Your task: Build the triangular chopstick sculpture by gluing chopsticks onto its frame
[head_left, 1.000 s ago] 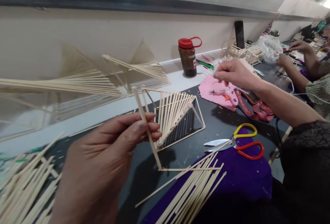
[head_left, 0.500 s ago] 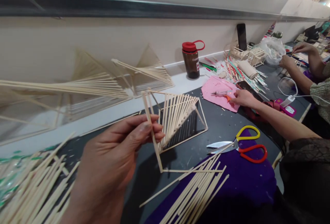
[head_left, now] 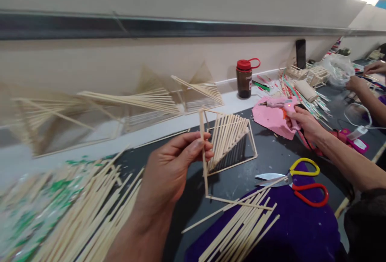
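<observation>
My left hand (head_left: 169,169) pinches an upright thin wooden stick (head_left: 205,179) between thumb and fingers. At its lower end, this stick meets another stick (head_left: 235,202) at a corner. Just behind is a small stick model (head_left: 230,131) with a slanted fan of sticks in a frame; I cannot tell whether the pinched stick is joined to it. My right hand (head_left: 307,124) is wrapped round the handle of a pink glue gun (head_left: 279,103). The gun is raised over a pink sheet (head_left: 267,120), its nozzle pointing left.
Yellow-and-red-handled scissors (head_left: 291,179) and loose sticks (head_left: 241,230) lie on purple cloth (head_left: 316,221). More sticks (head_left: 90,209) and plastic wrappers (head_left: 39,209) lie left. Larger stick models (head_left: 135,101) and a red-lidded bottle (head_left: 244,79) stand along the wall. A co-worker's hands (head_left: 358,83) are far right.
My right hand has taken the glue gun by its handle and lifted it off the pink sheet. The view has swung left; my left hand keeps its pinch on the stick.
</observation>
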Demonstrator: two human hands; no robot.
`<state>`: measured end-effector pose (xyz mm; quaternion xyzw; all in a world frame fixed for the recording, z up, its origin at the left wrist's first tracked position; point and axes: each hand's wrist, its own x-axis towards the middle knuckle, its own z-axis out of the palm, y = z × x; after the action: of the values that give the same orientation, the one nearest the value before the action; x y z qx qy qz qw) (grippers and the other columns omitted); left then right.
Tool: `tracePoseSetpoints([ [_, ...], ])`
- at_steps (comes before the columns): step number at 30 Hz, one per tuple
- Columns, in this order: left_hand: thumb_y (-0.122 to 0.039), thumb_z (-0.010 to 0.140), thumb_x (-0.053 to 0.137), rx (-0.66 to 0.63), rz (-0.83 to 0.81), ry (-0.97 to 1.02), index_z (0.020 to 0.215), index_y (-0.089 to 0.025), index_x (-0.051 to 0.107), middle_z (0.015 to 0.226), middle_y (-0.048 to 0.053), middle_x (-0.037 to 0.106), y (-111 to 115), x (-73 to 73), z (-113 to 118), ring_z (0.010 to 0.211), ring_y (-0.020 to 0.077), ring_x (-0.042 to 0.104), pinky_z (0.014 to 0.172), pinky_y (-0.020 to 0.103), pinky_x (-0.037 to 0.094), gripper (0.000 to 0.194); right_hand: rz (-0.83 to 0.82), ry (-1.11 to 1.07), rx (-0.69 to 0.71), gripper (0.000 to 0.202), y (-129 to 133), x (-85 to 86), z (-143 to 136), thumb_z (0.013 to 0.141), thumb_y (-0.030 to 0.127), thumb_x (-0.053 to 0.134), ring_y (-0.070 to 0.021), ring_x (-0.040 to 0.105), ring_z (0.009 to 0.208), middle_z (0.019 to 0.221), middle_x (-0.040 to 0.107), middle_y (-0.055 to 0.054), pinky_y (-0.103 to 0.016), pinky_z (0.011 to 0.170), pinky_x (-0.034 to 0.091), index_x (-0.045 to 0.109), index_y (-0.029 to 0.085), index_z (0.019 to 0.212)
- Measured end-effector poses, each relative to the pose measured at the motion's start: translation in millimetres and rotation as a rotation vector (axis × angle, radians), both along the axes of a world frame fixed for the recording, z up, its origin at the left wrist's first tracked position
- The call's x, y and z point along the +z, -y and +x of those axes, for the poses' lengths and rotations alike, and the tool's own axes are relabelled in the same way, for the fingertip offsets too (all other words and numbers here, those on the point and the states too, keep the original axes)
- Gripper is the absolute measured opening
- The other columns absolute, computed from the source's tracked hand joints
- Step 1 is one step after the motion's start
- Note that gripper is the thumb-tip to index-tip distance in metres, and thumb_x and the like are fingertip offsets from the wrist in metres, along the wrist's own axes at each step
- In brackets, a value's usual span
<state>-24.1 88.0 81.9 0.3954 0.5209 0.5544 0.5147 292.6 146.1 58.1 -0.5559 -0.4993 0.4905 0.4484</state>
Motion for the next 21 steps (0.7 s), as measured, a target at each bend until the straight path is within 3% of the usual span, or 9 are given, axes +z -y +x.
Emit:
tracePoseSetpoints([
  [4,-0.031,0.062,0.080,0.021,0.031,-0.012,0.080,-0.017,0.073,0.066,0.000,0.069,-6,-6.9,-9,0.054,0.0114,0.062,0.059,0.025,0.053,0.024,0.066,-0.155,0.102,0.026,5,22.7,-22,0.074,0.037,0.070,-0.0121,0.062,0.062,0.081,0.069,-0.005,-0.022,0.050,0.047,0.061,0.016,0.086],
  [8,-0.034,0.063,0.079,0.026,0.021,-0.021,0.081,-0.016,0.072,0.067,0.000,0.068,-12,-16.0,-17,0.055,0.0111,0.061,0.059,0.025,0.051,0.027,0.106,-0.175,0.259,0.025,2,37.2,-48,0.073,0.031,0.072,-0.0121,0.064,0.062,0.094,0.071,-0.007,-0.021,0.048,0.046,0.062,0.017,0.092],
  [16,-0.035,0.061,0.079,0.031,-0.007,0.006,0.080,-0.015,0.072,0.066,0.001,0.067,-19,-26.7,-22,0.055,0.0114,0.060,0.059,0.026,0.051,0.028,0.246,0.082,0.348,0.024,-13,37.9,-89,0.075,0.026,0.070,-0.0093,0.058,0.059,0.088,0.070,-0.004,-0.020,0.047,0.041,0.061,0.017,0.095],
  [21,-0.035,0.062,0.078,0.042,-0.024,0.013,0.080,-0.016,0.072,0.066,0.000,0.067,-21,-31.1,-25,0.055,0.0109,0.060,0.059,0.025,0.051,0.027,0.405,0.202,0.368,0.023,-19,37.0,-103,0.082,0.037,0.063,-0.0088,0.054,0.060,0.078,0.064,-0.001,-0.021,0.050,0.041,0.059,0.017,0.093],
])
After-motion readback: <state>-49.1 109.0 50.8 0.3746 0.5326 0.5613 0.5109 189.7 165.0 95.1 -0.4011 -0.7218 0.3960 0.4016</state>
